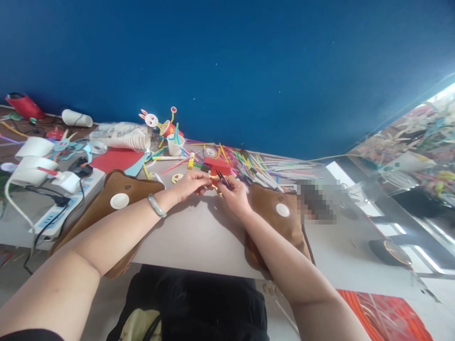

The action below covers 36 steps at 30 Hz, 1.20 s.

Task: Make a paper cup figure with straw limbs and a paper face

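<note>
Above the grey table, both my hands are close together in the middle. My left hand (194, 184) is closed, its fingertips pinching a small yellowish paper piece (213, 188) that my fingers partly hide. In my right hand (233, 193) is a pair of dark scissors (222, 178), blades pointing up and left, by the paper. Just behind my fingertips lies a red object (217, 166), perhaps a box. A round smiley-face piece (177, 178) rests on the table left of my hands, with a yellow glue stick (191, 161) farther back.
Brown cushions (277, 208) lie under my forearms. Colourful pipe cleaners (245, 166) spread along the wall. To the left are a white paper cup (175, 144), a stack of cups (130, 139), a rabbit figure (151, 119), red paper (115, 161) and a power strip (73, 203) with cables.
</note>
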Each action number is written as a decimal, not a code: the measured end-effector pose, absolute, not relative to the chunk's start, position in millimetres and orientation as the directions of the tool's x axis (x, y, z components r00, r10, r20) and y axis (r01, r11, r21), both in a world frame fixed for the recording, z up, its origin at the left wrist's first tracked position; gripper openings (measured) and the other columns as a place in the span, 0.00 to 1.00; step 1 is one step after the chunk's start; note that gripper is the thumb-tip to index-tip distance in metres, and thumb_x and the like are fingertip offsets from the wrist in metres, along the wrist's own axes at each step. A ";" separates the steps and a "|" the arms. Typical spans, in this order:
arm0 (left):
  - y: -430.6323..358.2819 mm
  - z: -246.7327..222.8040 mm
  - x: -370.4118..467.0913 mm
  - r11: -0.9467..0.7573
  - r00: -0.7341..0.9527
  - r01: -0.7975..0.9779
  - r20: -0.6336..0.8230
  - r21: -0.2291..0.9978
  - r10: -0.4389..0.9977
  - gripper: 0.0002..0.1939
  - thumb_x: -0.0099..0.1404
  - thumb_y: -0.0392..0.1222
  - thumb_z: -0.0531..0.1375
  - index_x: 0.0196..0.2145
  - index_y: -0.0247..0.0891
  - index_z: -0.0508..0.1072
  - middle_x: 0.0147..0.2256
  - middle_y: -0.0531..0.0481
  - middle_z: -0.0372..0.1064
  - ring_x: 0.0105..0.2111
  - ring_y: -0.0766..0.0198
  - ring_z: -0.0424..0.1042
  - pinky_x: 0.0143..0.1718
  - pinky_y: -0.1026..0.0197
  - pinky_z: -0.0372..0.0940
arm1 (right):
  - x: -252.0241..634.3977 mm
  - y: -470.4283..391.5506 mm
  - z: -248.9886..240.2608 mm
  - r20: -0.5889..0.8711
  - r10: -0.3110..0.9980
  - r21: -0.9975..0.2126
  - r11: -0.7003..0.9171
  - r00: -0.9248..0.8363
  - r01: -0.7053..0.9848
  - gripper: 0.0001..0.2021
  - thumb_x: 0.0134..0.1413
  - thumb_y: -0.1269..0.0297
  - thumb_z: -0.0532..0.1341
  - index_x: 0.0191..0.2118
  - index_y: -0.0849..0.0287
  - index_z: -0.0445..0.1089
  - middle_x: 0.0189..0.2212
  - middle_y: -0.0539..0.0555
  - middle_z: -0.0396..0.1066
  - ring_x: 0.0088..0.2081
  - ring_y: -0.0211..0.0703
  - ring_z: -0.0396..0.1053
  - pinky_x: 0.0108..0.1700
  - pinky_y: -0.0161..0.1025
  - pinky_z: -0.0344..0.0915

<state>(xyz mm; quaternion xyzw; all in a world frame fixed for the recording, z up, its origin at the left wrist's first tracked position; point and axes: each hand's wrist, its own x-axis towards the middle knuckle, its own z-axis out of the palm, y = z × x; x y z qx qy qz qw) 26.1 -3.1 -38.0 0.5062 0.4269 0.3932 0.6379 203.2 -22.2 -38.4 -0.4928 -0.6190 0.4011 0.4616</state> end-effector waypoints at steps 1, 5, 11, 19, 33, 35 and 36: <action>-2.7 -38.3 26.1 0.198 0.328 -0.077 -0.162 0.977 0.931 0.07 0.59 0.40 0.64 0.31 0.33 0.79 0.29 0.44 0.77 0.18 0.74 0.63 0.19 0.68 0.52 | 203.5 -22.0 -39.0 0.184 0.979 -0.948 0.201 -0.092 0.248 0.12 0.50 0.62 0.60 0.36 0.59 0.78 0.20 0.48 0.69 0.22 0.36 0.61 0.24 0.34 0.57; -1.5 -38.5 26.3 0.252 0.338 -0.114 -0.201 0.961 0.920 0.06 0.59 0.37 0.64 0.31 0.32 0.80 0.28 0.44 0.77 0.18 0.74 0.63 0.19 0.68 0.52 | 205.5 -20.4 -41.6 0.248 0.962 -0.916 0.272 -0.115 0.295 0.13 0.49 0.62 0.60 0.37 0.59 0.80 0.20 0.47 0.68 0.22 0.36 0.61 0.26 0.35 0.59; -0.5 -37.7 27.6 0.310 0.316 -0.125 -0.258 0.942 0.913 0.06 0.59 0.37 0.64 0.30 0.31 0.81 0.24 0.45 0.75 0.16 0.74 0.61 0.17 0.68 0.50 | 207.0 -19.7 -45.3 0.328 0.936 -0.865 0.351 -0.125 0.359 0.12 0.49 0.64 0.60 0.36 0.57 0.80 0.28 0.52 0.77 0.27 0.40 0.67 0.33 0.38 0.64; 3.6 -42.0 27.0 0.428 0.363 -0.225 -0.332 0.876 0.871 0.05 0.55 0.35 0.65 0.28 0.29 0.80 0.25 0.43 0.74 0.19 0.74 0.63 0.18 0.70 0.54 | 209.0 -17.6 -52.4 0.384 0.908 -0.796 0.417 -0.167 0.438 0.13 0.49 0.66 0.59 0.37 0.55 0.81 0.31 0.53 0.80 0.31 0.43 0.72 0.36 0.40 0.67; 1.4 -35.1 28.2 0.445 0.332 -0.233 -0.359 0.865 0.872 0.05 0.57 0.36 0.66 0.27 0.30 0.79 0.22 0.45 0.74 0.18 0.73 0.63 0.19 0.69 0.53 | 213.8 -15.9 -56.0 0.514 0.803 -0.636 0.593 -0.302 0.494 0.14 0.49 0.70 0.58 0.39 0.53 0.80 0.32 0.53 0.79 0.34 0.46 0.74 0.39 0.43 0.68; 0.6 -34.0 28.5 0.438 0.312 -0.227 -0.361 0.870 0.879 0.05 0.58 0.35 0.65 0.26 0.30 0.79 0.22 0.45 0.73 0.17 0.73 0.63 0.19 0.69 0.53 | 214.6 -16.0 -55.7 0.528 0.783 -0.616 0.619 -0.329 0.487 0.15 0.49 0.71 0.57 0.40 0.54 0.79 0.33 0.54 0.79 0.34 0.46 0.74 0.40 0.43 0.68; 0.4 -33.6 28.5 0.425 0.305 -0.221 -0.352 0.878 0.885 0.06 0.58 0.35 0.65 0.26 0.30 0.79 0.22 0.45 0.74 0.17 0.73 0.63 0.19 0.69 0.53 | 214.8 -16.0 -55.6 0.535 0.775 -0.611 0.630 -0.337 0.479 0.16 0.49 0.71 0.57 0.40 0.54 0.79 0.33 0.54 0.79 0.34 0.46 0.74 0.40 0.43 0.69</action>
